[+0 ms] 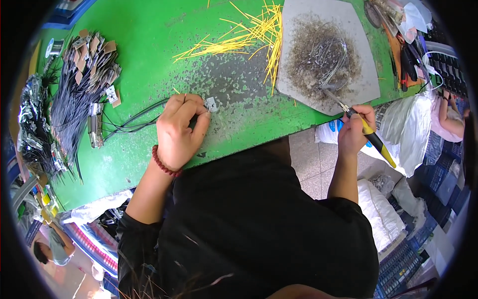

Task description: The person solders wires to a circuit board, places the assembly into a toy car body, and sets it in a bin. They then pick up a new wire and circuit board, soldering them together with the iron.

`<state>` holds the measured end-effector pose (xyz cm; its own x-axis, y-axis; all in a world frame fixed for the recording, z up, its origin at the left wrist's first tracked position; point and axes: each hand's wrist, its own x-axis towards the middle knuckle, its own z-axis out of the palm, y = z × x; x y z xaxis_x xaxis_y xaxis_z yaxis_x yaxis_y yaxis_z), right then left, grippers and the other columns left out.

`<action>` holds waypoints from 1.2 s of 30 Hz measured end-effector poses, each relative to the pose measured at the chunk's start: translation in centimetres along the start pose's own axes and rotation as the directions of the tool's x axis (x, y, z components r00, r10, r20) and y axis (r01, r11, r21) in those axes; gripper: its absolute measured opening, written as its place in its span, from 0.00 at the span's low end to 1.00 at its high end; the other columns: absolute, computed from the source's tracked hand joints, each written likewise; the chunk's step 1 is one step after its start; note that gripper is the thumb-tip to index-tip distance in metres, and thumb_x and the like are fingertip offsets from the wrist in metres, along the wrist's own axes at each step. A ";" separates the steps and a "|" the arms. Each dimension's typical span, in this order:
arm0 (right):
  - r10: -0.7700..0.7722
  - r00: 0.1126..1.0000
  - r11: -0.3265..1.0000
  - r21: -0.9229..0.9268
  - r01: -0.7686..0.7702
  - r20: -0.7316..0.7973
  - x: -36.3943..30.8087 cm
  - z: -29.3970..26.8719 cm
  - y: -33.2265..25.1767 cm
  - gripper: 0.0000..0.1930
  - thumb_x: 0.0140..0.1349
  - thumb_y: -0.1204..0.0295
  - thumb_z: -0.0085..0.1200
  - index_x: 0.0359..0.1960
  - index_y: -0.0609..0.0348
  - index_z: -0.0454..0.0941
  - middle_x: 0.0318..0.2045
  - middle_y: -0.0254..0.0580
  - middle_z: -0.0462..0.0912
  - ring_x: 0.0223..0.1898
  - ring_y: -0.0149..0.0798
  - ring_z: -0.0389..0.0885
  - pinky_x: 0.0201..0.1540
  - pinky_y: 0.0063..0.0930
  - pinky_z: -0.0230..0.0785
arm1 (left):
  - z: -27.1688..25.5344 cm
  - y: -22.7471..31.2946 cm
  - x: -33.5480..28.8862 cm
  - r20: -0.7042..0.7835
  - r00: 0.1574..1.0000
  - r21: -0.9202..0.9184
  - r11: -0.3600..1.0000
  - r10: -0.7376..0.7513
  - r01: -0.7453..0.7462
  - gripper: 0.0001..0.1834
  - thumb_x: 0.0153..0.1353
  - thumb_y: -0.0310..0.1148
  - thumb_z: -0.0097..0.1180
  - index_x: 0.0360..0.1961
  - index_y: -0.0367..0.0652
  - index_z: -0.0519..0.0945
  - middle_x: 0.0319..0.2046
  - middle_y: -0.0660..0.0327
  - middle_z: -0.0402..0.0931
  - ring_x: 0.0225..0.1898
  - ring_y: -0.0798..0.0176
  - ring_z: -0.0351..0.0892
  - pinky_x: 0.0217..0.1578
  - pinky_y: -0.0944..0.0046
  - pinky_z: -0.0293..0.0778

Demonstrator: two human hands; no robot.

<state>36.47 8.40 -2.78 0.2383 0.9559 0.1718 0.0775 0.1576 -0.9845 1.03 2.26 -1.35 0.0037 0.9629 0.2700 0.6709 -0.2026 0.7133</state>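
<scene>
A worn green table [144, 50] fills the upper half of the frame, with a person in a black shirt [269, 219] seated against its edge at lower center. A pale gray board [368, 74], scorched and littered in the middle, lies at upper right, a tangle of thin gray wire [343, 57] on it. A thick bundle of black wires [69, 112] lies at upper left; loose yellow strands [271, 30] scatter at top center. Right of center, the right hand [354, 132] grips a yellow-and-black soldering iron [371, 133], its tip at the wire tangle's lower edge. Left of center, the left hand [178, 122] is closed over black cables [152, 107] running in from the left. A dark red bead bracelet [162, 164] circles that wrist. A small silvery piece [211, 104] sits just beside the left fingertips.
</scene>
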 end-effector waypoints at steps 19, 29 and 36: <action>0.024 0.906 0.978 0.179 -0.110 0.422 -5.4 9.5 -2.0 0.10 0.57 0.71 0.58 0.34 0.64 0.72 0.25 0.38 0.76 0.23 0.27 0.75 0.28 0.19 0.68 | 0.2 -0.3 -0.5 -0.050 0.999 -0.012 1.000 -0.005 0.004 0.05 0.49 0.19 0.61 0.25 0.37 0.76 0.32 0.56 0.79 0.34 0.55 0.78 0.35 0.61 0.75; 0.026 0.876 0.993 0.088 -0.078 0.481 -6.4 12.4 -0.8 0.08 0.54 0.75 0.59 0.33 0.64 0.74 0.25 0.29 0.73 0.23 0.18 0.65 0.26 0.15 0.56 | 0.5 -0.9 -0.7 -0.074 0.997 0.032 0.999 0.026 -0.023 0.07 0.48 0.22 0.61 0.31 0.37 0.78 0.34 0.55 0.77 0.36 0.51 0.78 0.34 0.57 0.77; 0.029 0.861 0.998 0.030 -0.052 0.509 -6.5 12.6 -0.9 0.09 0.54 0.74 0.61 0.33 0.64 0.75 0.23 0.28 0.73 0.23 0.19 0.65 0.26 0.15 0.57 | 0.4 -0.6 -0.6 -0.076 0.997 0.043 0.999 0.029 -0.026 0.07 0.47 0.21 0.62 0.28 0.37 0.77 0.34 0.56 0.78 0.36 0.52 0.77 0.35 0.58 0.77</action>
<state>22.64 5.16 -3.43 -0.2850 0.9532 0.1007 0.0356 0.1155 -0.9927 0.89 1.86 -2.24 -0.0328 0.9403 0.3388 0.7016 -0.2198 0.6779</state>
